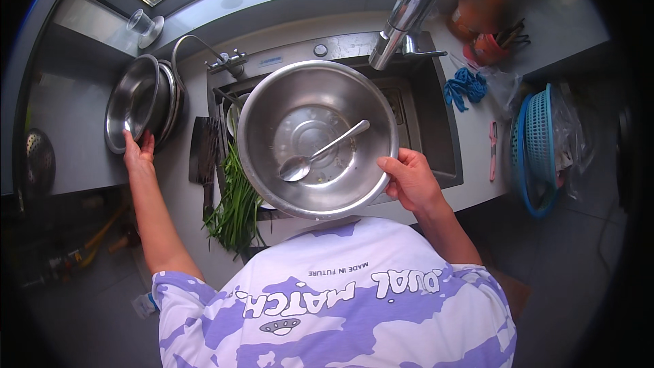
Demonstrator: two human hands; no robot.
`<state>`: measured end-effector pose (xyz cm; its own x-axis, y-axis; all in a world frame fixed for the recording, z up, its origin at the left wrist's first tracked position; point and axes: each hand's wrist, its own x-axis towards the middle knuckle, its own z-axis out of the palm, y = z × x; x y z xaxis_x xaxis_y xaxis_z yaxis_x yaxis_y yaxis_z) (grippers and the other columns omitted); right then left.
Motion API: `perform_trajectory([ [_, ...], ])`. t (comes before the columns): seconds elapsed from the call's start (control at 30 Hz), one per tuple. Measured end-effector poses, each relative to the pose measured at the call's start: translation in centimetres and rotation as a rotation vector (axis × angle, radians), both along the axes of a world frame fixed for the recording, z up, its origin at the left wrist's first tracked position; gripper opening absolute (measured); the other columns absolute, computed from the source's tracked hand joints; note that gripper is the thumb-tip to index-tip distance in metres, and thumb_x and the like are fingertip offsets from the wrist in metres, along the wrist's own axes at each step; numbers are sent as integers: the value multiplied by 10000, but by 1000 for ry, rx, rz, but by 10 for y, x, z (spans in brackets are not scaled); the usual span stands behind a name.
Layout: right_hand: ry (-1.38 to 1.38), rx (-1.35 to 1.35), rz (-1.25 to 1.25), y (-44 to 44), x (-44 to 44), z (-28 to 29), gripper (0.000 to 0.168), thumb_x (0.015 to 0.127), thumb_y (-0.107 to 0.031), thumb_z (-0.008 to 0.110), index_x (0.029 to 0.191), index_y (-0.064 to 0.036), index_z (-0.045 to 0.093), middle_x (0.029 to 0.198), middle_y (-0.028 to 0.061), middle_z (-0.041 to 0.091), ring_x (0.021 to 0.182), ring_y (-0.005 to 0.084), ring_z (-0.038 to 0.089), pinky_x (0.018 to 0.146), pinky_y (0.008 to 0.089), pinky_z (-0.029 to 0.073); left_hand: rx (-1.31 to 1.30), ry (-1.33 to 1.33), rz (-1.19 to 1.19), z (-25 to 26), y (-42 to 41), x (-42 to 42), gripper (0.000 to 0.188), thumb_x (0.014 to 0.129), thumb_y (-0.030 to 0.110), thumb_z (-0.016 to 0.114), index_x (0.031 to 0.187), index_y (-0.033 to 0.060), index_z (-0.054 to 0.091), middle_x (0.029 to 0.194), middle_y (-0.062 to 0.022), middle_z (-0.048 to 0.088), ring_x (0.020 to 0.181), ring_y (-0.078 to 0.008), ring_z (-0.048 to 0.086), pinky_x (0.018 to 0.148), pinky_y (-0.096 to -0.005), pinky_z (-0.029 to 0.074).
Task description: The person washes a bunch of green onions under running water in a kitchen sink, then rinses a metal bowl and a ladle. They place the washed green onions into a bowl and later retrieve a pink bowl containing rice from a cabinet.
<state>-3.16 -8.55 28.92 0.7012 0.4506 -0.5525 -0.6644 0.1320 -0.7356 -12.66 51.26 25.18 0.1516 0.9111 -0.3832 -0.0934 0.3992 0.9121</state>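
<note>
My right hand (411,179) grips the rim of a large stainless steel basin (263,117), thumb over the edge. It is held above the sink (434,143), close to my shirt. Inside it lie a metal spoon (295,168), a little clear liquid and some small food bits. At the left, my left hand (139,153) has its fingers at the lower rim of another stainless steel basin (134,94). That basin is tipped on its side, with more metal vessels (167,97) directly behind it; how far the fingers wrap around it is partly hidden.
Long green leafy stalks (235,204) hang over the counter edge beside a dark cleaver-like blade (203,148). A chrome faucet (398,30) reaches over the sink. Blue gloves (465,87), a pink peeler (492,151) and blue plastic baskets (541,138) are at the right.
</note>
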Motion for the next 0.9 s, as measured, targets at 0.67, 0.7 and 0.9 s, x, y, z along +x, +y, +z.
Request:
perform_trajectory([
  [0.67,-1103,-1000,-33,-33,146,-49,343,886,-290,626,1066,2,618,944,123,649,829,216,614,717,349,498,-425,199,-1086,-21,-348,29,452,735,-20,542,1178,-21,457,975,-154,586,817,-274,653,686,-427,602],
  [0.7,-1606,-1379,-189,-41,175,-49,385,883,-318,619,1100,0,611,1006,148,642,914,286,602,794,423,483,-386,217,-1070,-22,-352,32,451,719,-31,524,1166,-24,459,978,-159,585,812,-274,653,685,-432,601],
  [0.9,-1276,-1253,283,-82,261,-93,240,891,-192,552,1018,11,568,1062,227,581,1016,409,535,876,470,434,-479,121,-1042,-47,-365,51,438,746,-50,538,1175,-25,452,1029,-166,573,878,-291,649,705,-432,594],
])
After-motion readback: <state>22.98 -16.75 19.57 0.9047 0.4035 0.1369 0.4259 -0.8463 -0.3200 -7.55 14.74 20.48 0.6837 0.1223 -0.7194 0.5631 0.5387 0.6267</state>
